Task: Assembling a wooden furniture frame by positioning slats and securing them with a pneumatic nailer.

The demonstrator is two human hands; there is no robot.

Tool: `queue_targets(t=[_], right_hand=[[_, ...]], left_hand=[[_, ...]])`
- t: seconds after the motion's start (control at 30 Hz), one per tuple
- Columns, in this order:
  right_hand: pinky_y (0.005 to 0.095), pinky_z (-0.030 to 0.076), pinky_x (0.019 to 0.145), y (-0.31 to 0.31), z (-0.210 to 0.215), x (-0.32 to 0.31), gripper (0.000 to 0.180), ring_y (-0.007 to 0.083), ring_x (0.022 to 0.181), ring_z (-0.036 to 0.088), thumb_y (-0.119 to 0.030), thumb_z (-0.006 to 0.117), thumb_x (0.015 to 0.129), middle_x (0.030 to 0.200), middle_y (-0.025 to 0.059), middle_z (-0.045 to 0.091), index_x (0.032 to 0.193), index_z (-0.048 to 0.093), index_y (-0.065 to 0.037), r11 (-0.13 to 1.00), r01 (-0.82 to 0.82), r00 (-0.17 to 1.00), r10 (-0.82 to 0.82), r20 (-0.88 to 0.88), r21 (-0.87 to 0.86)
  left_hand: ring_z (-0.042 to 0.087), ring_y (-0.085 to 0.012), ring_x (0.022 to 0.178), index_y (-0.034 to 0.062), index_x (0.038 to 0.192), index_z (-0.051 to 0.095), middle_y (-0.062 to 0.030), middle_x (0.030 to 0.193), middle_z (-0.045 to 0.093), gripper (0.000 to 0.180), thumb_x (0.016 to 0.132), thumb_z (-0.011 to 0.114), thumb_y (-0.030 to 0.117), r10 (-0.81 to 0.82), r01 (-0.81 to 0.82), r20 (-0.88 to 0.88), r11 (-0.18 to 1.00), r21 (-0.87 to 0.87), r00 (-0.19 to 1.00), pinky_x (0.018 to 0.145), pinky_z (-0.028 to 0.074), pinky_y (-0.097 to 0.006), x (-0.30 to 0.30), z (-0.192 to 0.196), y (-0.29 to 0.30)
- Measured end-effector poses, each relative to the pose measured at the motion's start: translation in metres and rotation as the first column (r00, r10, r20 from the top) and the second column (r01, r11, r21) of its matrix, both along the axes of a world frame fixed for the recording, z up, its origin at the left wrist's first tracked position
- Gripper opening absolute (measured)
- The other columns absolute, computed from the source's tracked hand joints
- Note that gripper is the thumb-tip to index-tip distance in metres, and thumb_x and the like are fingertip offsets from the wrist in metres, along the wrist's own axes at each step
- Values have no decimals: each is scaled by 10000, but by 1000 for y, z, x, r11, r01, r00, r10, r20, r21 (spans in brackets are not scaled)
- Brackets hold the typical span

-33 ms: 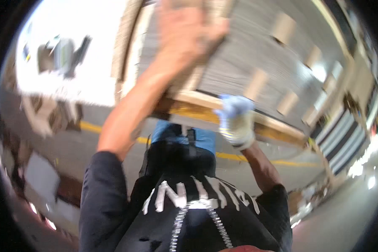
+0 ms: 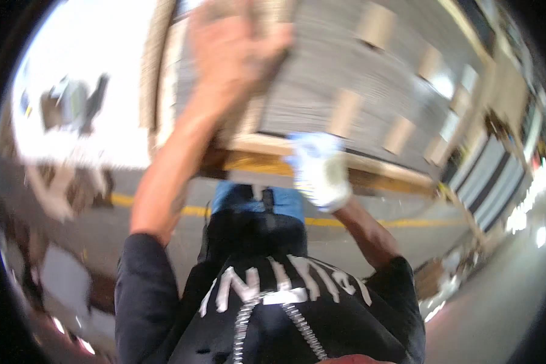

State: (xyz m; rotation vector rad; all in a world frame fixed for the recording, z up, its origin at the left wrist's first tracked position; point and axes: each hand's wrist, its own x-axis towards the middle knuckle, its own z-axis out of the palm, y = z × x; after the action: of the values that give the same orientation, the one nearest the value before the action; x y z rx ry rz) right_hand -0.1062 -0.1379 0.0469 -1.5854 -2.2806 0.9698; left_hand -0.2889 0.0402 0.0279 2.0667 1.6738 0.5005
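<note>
My left hand (image 2: 224,48) is bare and spread, blurred by motion. Its palm side is over a pale wooden strip (image 2: 242,124) at the left end of a grey wood-grain panel (image 2: 309,73); contact is hard to judge. A white and blue work glove covers my right hand (image 2: 320,173), which is at the panel's near wooden edge (image 2: 261,145). Blur hides how its fingers are bent and whether they grip that edge. Several small tan blocks (image 2: 376,25) lie spread over the grey panel.
Left of the panel is a bright white surface (image 2: 109,115) with a blurred grey, dark-handled object (image 2: 73,103) on it. Striped grey and black pieces (image 2: 488,182) stand at the right. A yellow line (image 2: 327,222) crosses the floor below the panel.
Panel, blocks and both hands appear further left in the picture. My right hand has turned a little, showing more of the glove. My left hand stays over the wooden strip.
</note>
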Motion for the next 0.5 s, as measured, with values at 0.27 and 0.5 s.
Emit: queue_targets(t=[0.27, 0.5], right_hand=[[428, 485, 869, 5, 26, 151, 328, 318, 989, 585, -151, 641, 892, 1088, 147, 617, 1190, 601, -18, 817, 409, 841, -510, 180, 406], [361, 399, 1077, -27, 30, 400, 776, 285, 1249, 523, -86, 813, 730, 1354, 169, 550, 1403, 437, 0, 681, 732, 663, -712, 232, -4]], left_hand=[[422, -313, 918, 269, 1407, 504, -182, 837, 523, 788, 794, 588, 757, 79, 76, -449, 946, 317, 890, 876, 368, -523, -28, -36, 13], [503, -347, 1027, 131, 1405, 510, -203, 858, 661, 822, 816, 624, 693, 27, 10, -347, 994, 107, 937, 944, 357, -539, -18, -14, 5]])
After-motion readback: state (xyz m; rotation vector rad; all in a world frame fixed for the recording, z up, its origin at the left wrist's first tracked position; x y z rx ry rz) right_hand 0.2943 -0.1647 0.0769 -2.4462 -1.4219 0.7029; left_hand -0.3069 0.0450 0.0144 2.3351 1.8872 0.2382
